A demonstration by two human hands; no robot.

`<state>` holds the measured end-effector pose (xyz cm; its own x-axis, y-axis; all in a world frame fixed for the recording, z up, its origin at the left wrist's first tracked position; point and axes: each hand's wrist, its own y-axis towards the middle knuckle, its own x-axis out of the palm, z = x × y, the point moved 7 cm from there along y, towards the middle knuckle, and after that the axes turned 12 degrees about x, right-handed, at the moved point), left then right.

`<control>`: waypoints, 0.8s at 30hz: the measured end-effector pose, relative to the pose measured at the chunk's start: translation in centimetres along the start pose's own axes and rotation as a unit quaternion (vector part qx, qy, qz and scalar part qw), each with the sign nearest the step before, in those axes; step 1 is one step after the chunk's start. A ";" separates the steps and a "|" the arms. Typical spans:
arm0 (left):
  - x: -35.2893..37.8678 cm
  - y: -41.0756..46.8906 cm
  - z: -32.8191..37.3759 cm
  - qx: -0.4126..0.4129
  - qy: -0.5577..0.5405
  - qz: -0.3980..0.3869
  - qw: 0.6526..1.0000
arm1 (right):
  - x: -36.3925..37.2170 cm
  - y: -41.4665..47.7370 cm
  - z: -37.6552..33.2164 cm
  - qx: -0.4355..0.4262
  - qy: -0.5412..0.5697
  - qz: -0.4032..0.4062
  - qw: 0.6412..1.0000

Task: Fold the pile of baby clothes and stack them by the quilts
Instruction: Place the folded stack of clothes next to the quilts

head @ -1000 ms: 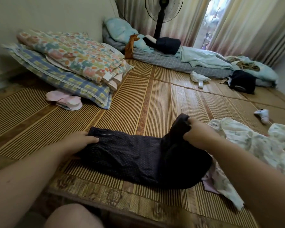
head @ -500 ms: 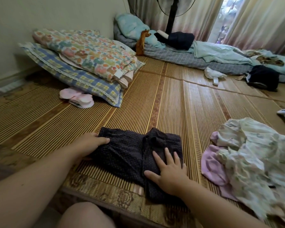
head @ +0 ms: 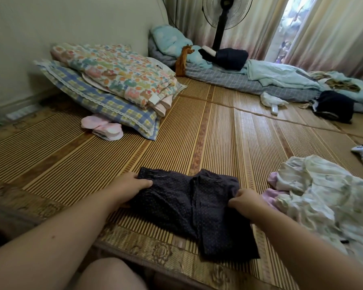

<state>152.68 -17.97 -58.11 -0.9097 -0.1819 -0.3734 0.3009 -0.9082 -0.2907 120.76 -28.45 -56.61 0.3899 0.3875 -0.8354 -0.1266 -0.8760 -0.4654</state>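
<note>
The soft, dark dotted garment [head: 182, 208], creased on the ribbed woven mat [head: 218, 132], is gripped at opposite edges by the left hand [head: 132, 183] and right hand [head: 245, 198], fingers curled.

Light: soft daylight through the pale long curtains [head: 327, 32], far right.
Glare: shine on the striped straw mat [head: 249, 130].
Shadows: dark near left.
Edges: bent, slightly blurry.
</note>
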 end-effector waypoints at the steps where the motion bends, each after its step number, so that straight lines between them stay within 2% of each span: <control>1: 0.8 -0.1 0.3 0.002 -0.007 -0.011 1.000 | -1.2 -0.3 -0.1 -0.007 0.010 0.010 1.000; 4: 3.2 -0.3 1.1 0.007 -0.017 -0.035 0.999 | -5.0 -1.8 -1.5 -0.058 0.031 0.053 0.996; 6: 4.5 -0.3 1.5 0.010 -0.007 -0.037 0.999 | -6.8 -3.5 -3.7 -0.104 0.057 0.046 0.992; 9: 5.5 -0.3 2.2 0.024 0.009 -0.037 0.999 | -5.9 -6.6 -8.0 -0.163 0.100 -0.055 0.980; 11: 5.5 -0.5 2.5 0.022 0.016 -0.035 0.999 | -2.7 -8.2 -10.4 -0.177 0.140 -0.166 0.960; 13: 5.1 -0.6 2.4 0.025 0.022 -0.028 0.999 | 1.2 -9.2 -11.9 -0.189 0.127 -0.218 0.949; 16: 4.1 -1.4 1.6 -0.015 -0.081 0.006 0.997 | 5.4 -9.0 -12.4 -0.226 0.021 -0.181 0.957; 18: 3.3 -1.9 1.3 -0.027 -0.121 0.009 0.992 | 6.6 -8.5 -11.9 -0.237 0.020 -0.181 0.954; 19: 2.9 -1.9 1.5 -0.014 -0.108 0.008 0.994 | 6.5 -8.2 -11.7 -0.244 0.050 -0.183 0.951; 21: 1.8 -1.6 2.6 0.048 0.009 0.030 0.998 | 4.7 -7.6 -11.4 -0.262 0.121 -0.145 0.946; 22: 1.5 -1.7 3.7 0.085 0.075 0.048 0.992 | 3.3 -7.2 -11.2 -0.275 0.132 -0.092 0.948; 24: 2.5 -2.8 6.8 0.173 0.169 0.069 0.968 | 0.5 -6.6 -11.1 -0.310 0.080 0.049 0.946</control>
<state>147.60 -18.41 -52.25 -0.7044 -0.2290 -0.6719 0.2447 -0.9668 0.0729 131.88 -25.70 -50.72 0.5437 0.2909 -0.7872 0.3702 -0.9250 -0.0861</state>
